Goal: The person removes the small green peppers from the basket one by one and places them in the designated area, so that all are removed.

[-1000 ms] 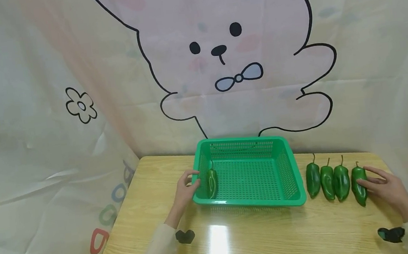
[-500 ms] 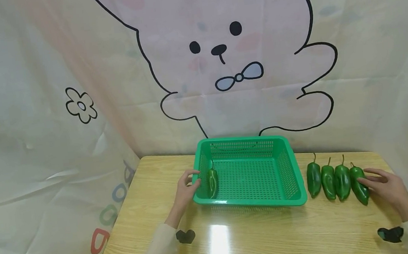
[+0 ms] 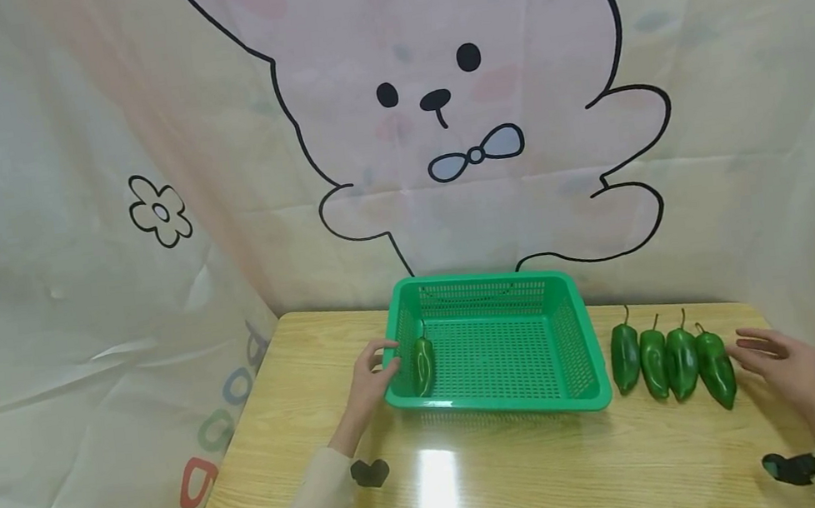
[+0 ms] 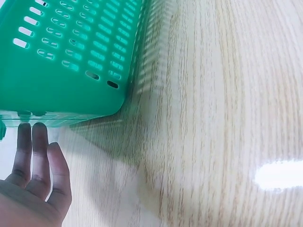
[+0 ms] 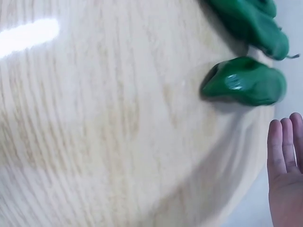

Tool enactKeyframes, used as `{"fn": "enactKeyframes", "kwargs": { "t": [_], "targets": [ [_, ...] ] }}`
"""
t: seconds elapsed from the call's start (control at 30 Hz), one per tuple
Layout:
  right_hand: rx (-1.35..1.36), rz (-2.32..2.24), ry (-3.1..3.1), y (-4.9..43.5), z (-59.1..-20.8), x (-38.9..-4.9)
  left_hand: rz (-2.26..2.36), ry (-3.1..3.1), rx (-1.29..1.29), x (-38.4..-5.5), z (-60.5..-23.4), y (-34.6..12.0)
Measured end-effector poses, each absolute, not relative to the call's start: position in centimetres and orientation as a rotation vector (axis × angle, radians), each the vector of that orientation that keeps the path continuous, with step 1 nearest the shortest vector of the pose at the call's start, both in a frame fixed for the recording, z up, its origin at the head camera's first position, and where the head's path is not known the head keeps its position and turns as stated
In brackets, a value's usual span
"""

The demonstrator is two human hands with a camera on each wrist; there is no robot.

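A green plastic basket (image 3: pixel 516 412) stands on the table, with one green pepper (image 3: pixel 425 367) lying along its left inner side. My left hand (image 3: pixel 371 380) is at the basket's left wall; in the left wrist view the fingers are fairly straight and their tips touch the outer side. Right of the basket lie several green peppers in a row, stems pointing away. The rightmost pepper (image 3: pixel 716 368) leans at a slant against its neighbour (image 3: pixel 682 363). Just right of it is my right hand (image 3: pixel 791 370), fingers extended, holding nothing and apart from the pepper in the right wrist view.
The wooden table (image 3: pixel 553 472) reflects a bright strip of light in front of the basket. A printed cloth (image 3: pixel 479 221) with a cartoon animal hangs directly behind the table, and more cloth hangs on the left and right sides.
My right hand has nudged the rightmost pepper left against the row, tilting it, then drawn back to the right. The left hand and basket have stayed put.
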State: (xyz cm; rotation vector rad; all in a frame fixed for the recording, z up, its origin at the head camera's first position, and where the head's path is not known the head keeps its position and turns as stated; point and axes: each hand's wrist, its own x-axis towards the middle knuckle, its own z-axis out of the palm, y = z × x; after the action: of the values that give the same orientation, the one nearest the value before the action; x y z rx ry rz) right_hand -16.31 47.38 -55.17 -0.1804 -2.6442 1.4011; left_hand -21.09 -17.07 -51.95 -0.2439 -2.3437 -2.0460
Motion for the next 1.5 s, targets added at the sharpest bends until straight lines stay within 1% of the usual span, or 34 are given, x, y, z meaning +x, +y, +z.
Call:
{"fn": "enactKeyframes", "kwargs": {
  "t": [0.17,0.4,0.47,0.7,0.93,1.17,1.5],
  "targets": [
    [-0.132,1.33,-2.643,46.8,-54.3,-16.6,-2.03,-2.354,-0.257,-21.2,-52.0,-17.1],
    [-0.062,1.446,-2.547,45.1,-53.1,-16.6,-2.003,-2.367,-0.214,-22.6,-55.1,-17.2],
    [-0.039,1.518,-2.502,44.2,-52.8,-16.7,-1.983,-2.367,-0.202,-22.6,-55.4,-17.2],
    [0.112,1.723,-2.368,40.6,-52.5,-17.3,-1.984,-2.374,-0.169,-22.4,-55.5,-17.4],
    [0.143,1.764,-2.362,37.4,-50.9,-17.3,-1.983,-2.38,-0.189,-22.4,-55.6,-17.4],
    [0.24,1.862,-2.281,34.8,-49.7,-17.4,-1.978,-2.37,-0.223,-22.3,-55.7,-17.4],
    [0.239,1.86,-2.308,31.7,-49.4,-17.4,-1.996,-2.367,-0.215,-22.2,-55.1,-17.4]
  ]
}}
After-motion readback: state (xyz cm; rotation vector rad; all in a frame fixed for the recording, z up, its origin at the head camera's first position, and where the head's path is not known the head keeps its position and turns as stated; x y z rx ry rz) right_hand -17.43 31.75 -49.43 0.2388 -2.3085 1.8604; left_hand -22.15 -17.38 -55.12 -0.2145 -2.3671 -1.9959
